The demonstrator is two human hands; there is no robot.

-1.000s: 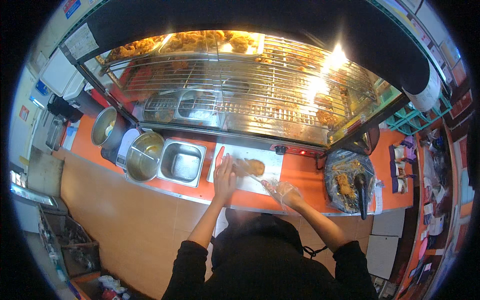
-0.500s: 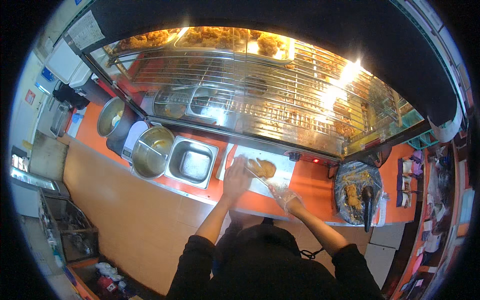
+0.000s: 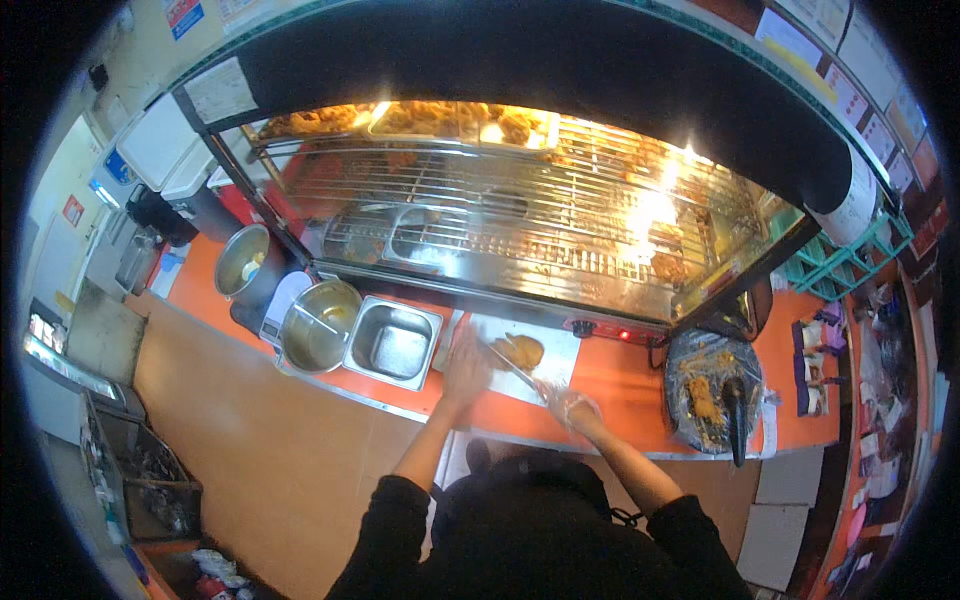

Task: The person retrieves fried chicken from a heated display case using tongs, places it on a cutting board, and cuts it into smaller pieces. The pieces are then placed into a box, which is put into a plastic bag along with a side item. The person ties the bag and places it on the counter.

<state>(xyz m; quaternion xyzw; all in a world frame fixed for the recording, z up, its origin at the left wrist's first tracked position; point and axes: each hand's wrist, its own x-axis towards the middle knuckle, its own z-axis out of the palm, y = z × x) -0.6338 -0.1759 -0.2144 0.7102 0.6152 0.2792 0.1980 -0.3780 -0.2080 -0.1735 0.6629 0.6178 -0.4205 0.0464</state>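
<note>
A flat piece of golden fried food lies on a white board on the orange counter. My right hand, in a clear plastic glove, is closed on a slim metal utensil; its far end reaches the left side of the food, and its exact kind is unclear. Over the board's left edge is my left hand, smeared by motion. Its fingers are too blurred to read, and whether it holds anything does not show. A pale flat strip shows just left of it.
A heated glass cabinet with fried food on racks stands behind the board. To the left are a steel pan, a round pot and another pot. On the right, a plastic-lined bowl holds fried pieces and a black-handled tool.
The view has tilted, so more wall shows at the top and the cabinet sits lower. Both hands stay around the fried piece, the utensil still in the right; the left remains blurred.
</note>
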